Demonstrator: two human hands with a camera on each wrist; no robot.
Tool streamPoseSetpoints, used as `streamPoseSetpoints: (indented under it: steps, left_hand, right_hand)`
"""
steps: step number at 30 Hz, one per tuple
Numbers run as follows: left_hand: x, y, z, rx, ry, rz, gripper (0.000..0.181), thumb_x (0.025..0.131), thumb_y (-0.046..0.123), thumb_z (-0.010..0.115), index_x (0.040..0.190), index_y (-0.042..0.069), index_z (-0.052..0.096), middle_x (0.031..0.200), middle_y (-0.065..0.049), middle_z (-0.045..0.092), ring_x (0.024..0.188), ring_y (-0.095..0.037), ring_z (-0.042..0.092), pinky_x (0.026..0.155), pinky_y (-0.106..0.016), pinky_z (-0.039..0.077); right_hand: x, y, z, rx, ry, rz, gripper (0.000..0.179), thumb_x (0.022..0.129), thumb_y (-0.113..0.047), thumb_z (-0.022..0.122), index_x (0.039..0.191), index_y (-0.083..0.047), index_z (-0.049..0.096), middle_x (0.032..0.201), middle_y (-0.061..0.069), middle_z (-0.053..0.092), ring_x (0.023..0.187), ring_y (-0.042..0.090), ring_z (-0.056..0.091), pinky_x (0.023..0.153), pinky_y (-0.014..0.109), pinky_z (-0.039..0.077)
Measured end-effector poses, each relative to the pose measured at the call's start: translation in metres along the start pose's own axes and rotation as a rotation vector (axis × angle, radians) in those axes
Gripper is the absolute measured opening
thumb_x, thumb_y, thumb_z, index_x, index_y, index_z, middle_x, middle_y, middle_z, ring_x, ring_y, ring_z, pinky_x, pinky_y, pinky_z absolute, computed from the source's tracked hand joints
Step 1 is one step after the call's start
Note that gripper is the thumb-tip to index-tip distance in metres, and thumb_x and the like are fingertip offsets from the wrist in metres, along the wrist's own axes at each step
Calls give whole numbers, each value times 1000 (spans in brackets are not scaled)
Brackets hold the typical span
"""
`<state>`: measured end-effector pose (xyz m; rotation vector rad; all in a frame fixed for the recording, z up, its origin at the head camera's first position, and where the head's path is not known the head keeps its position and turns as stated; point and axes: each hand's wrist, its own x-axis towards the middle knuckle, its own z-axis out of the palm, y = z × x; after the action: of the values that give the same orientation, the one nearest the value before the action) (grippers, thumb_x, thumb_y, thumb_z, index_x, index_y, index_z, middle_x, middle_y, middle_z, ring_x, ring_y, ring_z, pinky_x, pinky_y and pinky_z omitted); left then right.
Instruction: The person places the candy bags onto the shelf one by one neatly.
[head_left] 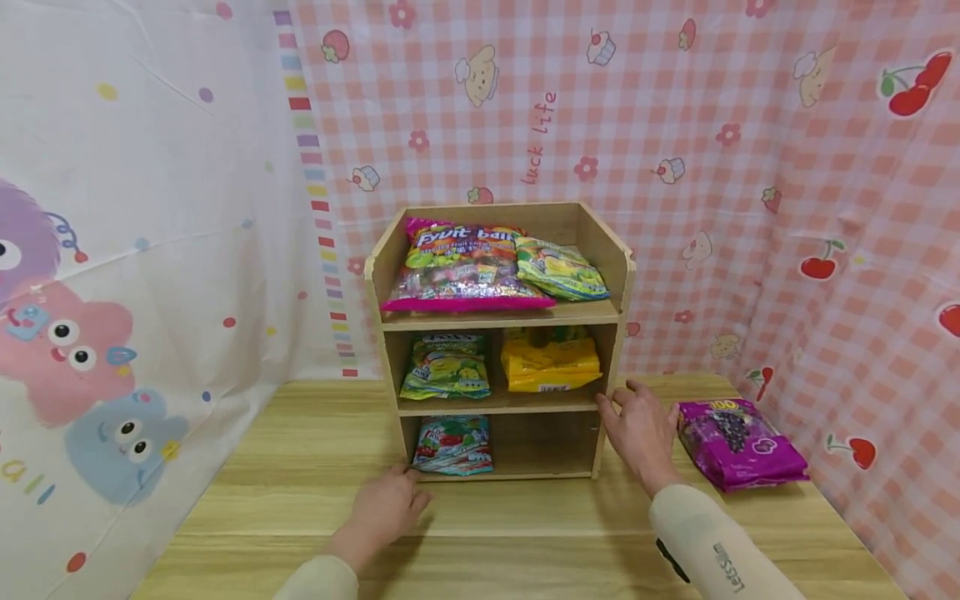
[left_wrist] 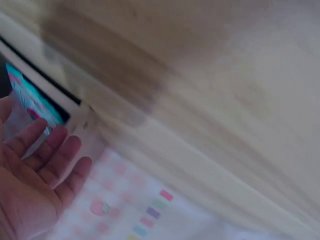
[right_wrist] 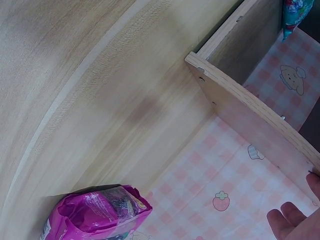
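A small wooden shelf unit [head_left: 611, 333] stands on the table between both hands. My left hand [head_left: 386, 504] is at its lower left front corner, fingertips right at the bottom edge; the left wrist view shows those fingers loosely extended. Against the unit's right side panel, my right hand [head_left: 641, 433] rests its fingertips at about the middle board's height. Neither hand holds a bag. Just in from the left hand, a teal and red candy bag [head_left: 452, 444] sits in the bottom left compartment. Right of my right hand lies a purple grape candy bag [head_left: 738, 442].
On the top shelf lie a large fruit candy bag [head_left: 472, 271] and a green bag [head_left: 562, 271]. The middle level holds another green bag [head_left: 447, 367] and a yellow bag [head_left: 551, 362], split by a divider. A checked curtain [head_left: 637, 108] hangs behind.
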<state>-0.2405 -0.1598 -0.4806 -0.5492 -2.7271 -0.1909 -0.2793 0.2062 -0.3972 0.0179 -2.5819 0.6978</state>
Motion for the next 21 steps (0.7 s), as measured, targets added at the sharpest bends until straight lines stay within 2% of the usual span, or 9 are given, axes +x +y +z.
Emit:
streamPoseSetpoints:
  steps: [3,7,9,14,21]
  left_hand:
    - [3,-9,-11,-2,-14,-113,35,91,37,70,89,2,71,93,-16,66,77,-34,66,64,-49,56]
    - [9,-23,-23,-28,-35,-239,44,93,42,66,95,-2,72,94,-20,65,81,-38,66,68,-51,56]
    - [12,-29,-28,-52,-26,-279,48,94,43,65,105,-4,72,101,-23,65,87,-40,66,71,-53,56]
    - [21,-34,-40,-75,3,-339,56,94,46,63,114,-6,68,108,-26,63,93,-44,65,72,-57,54]
    - [35,-33,-47,-58,-16,-349,65,96,51,58,123,-7,63,119,-27,59,100,-45,62,75,-58,53]
  right_hand:
    - [0,0,0,-2,-7,3,38,100,-32,57,111,1,73,138,28,52,126,44,49,105,79,7]
    - [0,0,-1,-2,-11,2,38,101,-32,56,111,1,73,138,28,52,127,45,49,104,79,7]
    - [0,0,0,-2,-10,0,39,101,-32,56,111,1,72,138,28,52,126,45,49,104,79,7]
    - [0,0,0,-1,-9,-6,39,101,-33,56,111,1,72,139,28,52,126,45,49,104,79,7]
    - [0,1,0,-2,-5,-13,38,101,-32,56,110,1,72,139,28,52,125,46,50,104,79,7]
